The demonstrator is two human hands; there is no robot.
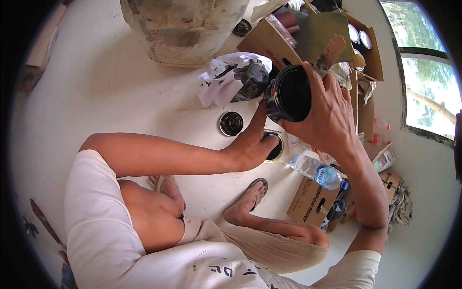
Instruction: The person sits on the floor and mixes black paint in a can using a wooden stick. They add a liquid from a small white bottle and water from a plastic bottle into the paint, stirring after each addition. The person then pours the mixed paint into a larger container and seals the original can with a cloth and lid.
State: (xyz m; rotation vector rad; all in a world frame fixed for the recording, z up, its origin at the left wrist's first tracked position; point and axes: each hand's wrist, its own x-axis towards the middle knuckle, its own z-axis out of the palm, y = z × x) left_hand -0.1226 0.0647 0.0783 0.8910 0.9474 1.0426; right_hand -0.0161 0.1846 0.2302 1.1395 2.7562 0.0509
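My right hand [329, 108] grips a dark paint can [294, 94], tilted so that its black inside shows. A flat brown, dark-stained strip [331, 52] sticks up beyond these fingers; whether they hold it, I cannot tell. My left hand [251, 147] reaches in from the left, its fingers against the lower left side of the raised can. Its thumb stands apart, over the rim of a second open can [275, 153] on the floor with black inside. To the left lies a round black lid [231, 123]. Behind the hands sits a white plastic bag [224, 79] with black stains.
A large stained drum [185, 29] stands at the back. Cardboard boxes [263, 42] with cans and rolls line the right side. Nearer are a clear water bottle [313, 169] and another carton [308, 200]. My sandalled feet [248, 200] rest on the pale floor. A window [428, 72] is at right.
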